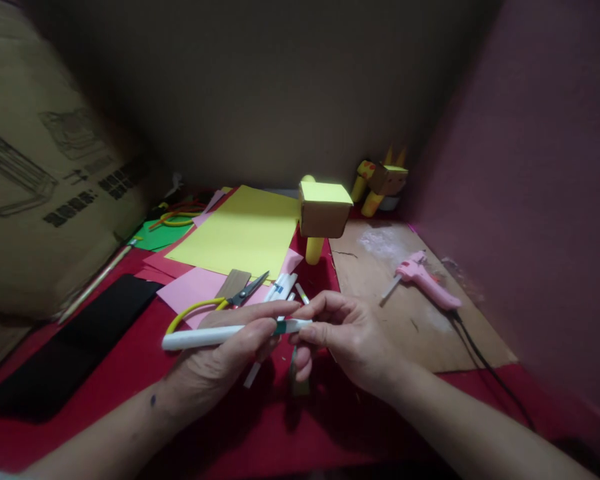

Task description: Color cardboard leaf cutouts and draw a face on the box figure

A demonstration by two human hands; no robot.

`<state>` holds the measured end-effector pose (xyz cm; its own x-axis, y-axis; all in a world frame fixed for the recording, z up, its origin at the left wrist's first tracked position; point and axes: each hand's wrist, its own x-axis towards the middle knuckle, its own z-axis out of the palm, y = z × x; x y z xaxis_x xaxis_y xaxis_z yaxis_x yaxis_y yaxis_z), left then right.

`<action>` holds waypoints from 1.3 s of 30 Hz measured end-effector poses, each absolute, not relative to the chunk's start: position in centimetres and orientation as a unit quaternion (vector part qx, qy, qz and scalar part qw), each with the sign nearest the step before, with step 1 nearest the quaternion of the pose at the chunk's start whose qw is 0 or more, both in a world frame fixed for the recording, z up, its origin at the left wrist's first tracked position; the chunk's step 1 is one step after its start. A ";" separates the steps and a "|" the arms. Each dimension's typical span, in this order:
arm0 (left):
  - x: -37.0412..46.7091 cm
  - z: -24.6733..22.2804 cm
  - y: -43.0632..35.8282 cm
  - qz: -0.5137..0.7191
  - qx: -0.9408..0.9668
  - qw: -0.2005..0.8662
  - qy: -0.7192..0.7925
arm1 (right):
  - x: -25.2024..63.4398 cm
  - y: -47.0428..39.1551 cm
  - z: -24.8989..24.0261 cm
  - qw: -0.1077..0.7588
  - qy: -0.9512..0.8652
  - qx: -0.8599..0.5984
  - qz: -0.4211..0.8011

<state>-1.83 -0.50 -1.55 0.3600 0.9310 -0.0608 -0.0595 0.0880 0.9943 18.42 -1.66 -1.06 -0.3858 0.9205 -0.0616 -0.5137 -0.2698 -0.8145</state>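
Between both hands lies a white marker [205, 338] with a dark green band, held nearly level above the red table cover. My left hand [225, 353] is closed around its barrel, the thumb pressing on top. The fingers of my right hand [345, 333] pinch the white end just past the green band; whether that end is a cap I cannot tell. Below my right fingers a dark greenish piece [301, 383] shows, too dim to name. Just behind my left hand are yellow-handled scissors [240, 297] and several more white markers [283, 288].
Yellow paper [235, 230] lies over pink sheets [187, 293]. A cardboard box figure [323, 217] on yellow legs stands behind my hands, another figure [387, 180] farther back. On the right, a pink glue gun [425, 280] rests on a cardboard sheet [370, 287]. A black slab [75, 347] lies left.
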 end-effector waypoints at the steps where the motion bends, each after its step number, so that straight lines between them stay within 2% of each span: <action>1: -1.7 -1.6 -0.6 0.397 0.533 0.636 0.392 | 18.3 -1.8 -1.0 0.479 -0.368 -0.279 0.747; 5: -0.8 -1.3 -0.9 0.379 0.524 0.687 0.332 | 18.0 -2.2 -1.1 0.478 -0.372 -0.294 0.739; 7: -0.4 -0.7 -0.7 0.351 0.559 0.672 0.337 | 18.6 -1.8 -0.8 0.478 -0.384 -0.311 0.726; 10: -0.7 0.5 0.6 0.322 0.652 0.547 0.415 | 21.3 -0.5 0.5 0.487 -0.396 -0.412 0.660; 13: -2.3 1.4 2.9 0.350 0.697 0.366 0.508 | 25.1 1.8 1.8 0.546 -0.367 -0.562 0.502; 18: -4.2 1.3 5.5 0.277 0.697 0.354 0.558 | 28.8 6.6 2.4 0.511 -0.353 -0.650 0.438; 23: -3.8 0.5 5.4 0.250 0.757 0.268 0.541 | 28.6 10.3 2.2 0.432 -0.375 -0.719 0.394; 26: -3.8 0.3 5.0 0.232 0.782 0.244 0.525 | 28.0 11.2 1.9 0.415 -0.401 -0.735 0.356; 31: -3.5 0.6 3.8 0.155 0.811 0.223 0.518 | 26.6 8.8 1.6 0.439 -0.465 -0.708 0.299; 36: -1.8 0.6 2.1 -0.020 0.841 0.106 0.530 | 24.1 3.3 1.3 0.430 -0.548 -0.656 0.292; 39: -1.0 0.5 1.7 -0.082 0.837 0.048 0.538 | 23.0 1.5 0.5 0.378 -0.658 -0.596 0.263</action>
